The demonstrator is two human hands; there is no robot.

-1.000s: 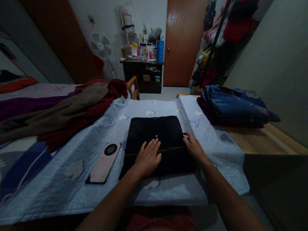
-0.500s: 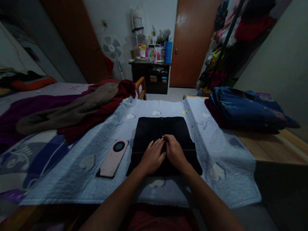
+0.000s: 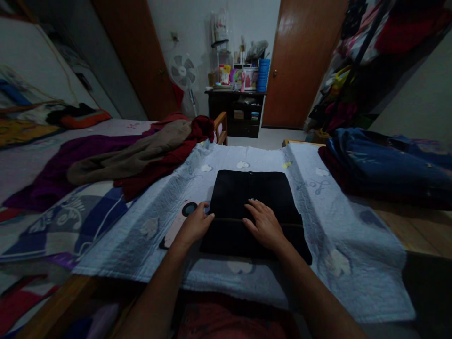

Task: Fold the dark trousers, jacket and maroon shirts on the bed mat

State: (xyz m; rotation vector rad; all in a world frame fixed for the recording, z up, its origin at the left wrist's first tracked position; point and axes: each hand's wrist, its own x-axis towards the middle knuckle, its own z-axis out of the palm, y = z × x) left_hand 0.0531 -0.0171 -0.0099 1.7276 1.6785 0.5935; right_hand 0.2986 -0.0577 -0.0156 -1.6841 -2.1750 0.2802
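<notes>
A folded black garment [image 3: 254,193] lies flat on a pale blue quilted cover [image 3: 226,278] in front of me. Along the garment's left edge is my left hand [image 3: 195,223], its thumb and fingers apart, partly over a pink phone [image 3: 173,228] with a round black camera ring. My right hand [image 3: 264,223] rests on the middle of the garment with its fingers spread and nothing held. A small shiny button shows at the garment's far edge.
Folded blue clothing [image 3: 381,160] is stacked on a wooden surface [image 3: 409,223] at the right. Rumpled brown clothing [image 3: 130,157] lies on the bed at the left. Farther back stand a fan [image 3: 183,70] and a dark cabinet [image 3: 233,113].
My left hand has moved off the garment's middle to its left edge, beside the phone. My right hand's fingers have spread. The view has turned slightly left.
</notes>
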